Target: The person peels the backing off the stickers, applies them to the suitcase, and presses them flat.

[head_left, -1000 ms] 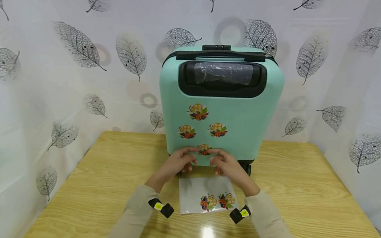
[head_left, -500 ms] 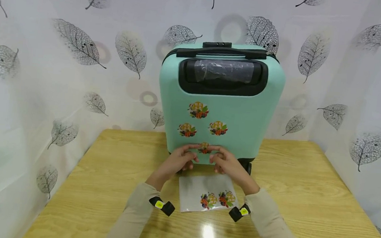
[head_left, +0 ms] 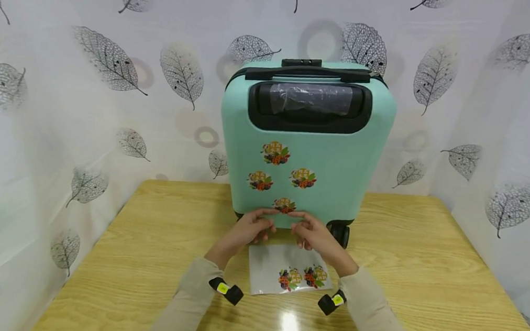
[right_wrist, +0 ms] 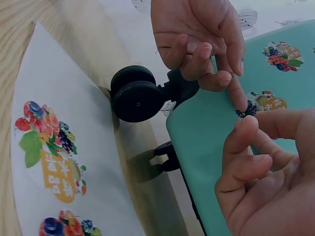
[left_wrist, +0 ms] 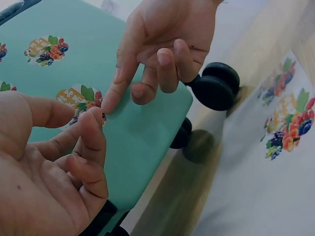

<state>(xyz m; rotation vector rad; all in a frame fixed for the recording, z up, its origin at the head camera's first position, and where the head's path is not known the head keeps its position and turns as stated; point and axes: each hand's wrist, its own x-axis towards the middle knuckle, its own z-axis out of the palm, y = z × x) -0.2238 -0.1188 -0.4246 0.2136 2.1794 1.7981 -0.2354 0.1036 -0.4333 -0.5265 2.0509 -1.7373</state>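
Note:
A mint-green suitcase (head_left: 340, 172) stands upright on the table, four-cornered and black-trimmed, with several fruit stickers on its face. At the lowest fruit sticker (head_left: 284, 204), my left hand (head_left: 245, 232) presses from the left with its index finger stretched out along the lower edge. From the right, my right hand (head_left: 316, 238) does the same, the two index fingertips close together. The other fingers of both hands are loosely bent and hold nothing. In the left wrist view the lowest sticker (left_wrist: 81, 98) is partly covered by the fingers.
In front of the suitcase lies a white sticker sheet (head_left: 265, 270) bearing two more fruit stickers. Black wheels (head_left: 339, 234) carry the suitcase on the wooden table (head_left: 159, 240). Behind it hangs a white leaf-patterned curtain (head_left: 188, 11).
Both index fingers have slid down from the sides of the lowest sticker to its lower edge, uncovering more of it. Suitcase and sheet stay in place.

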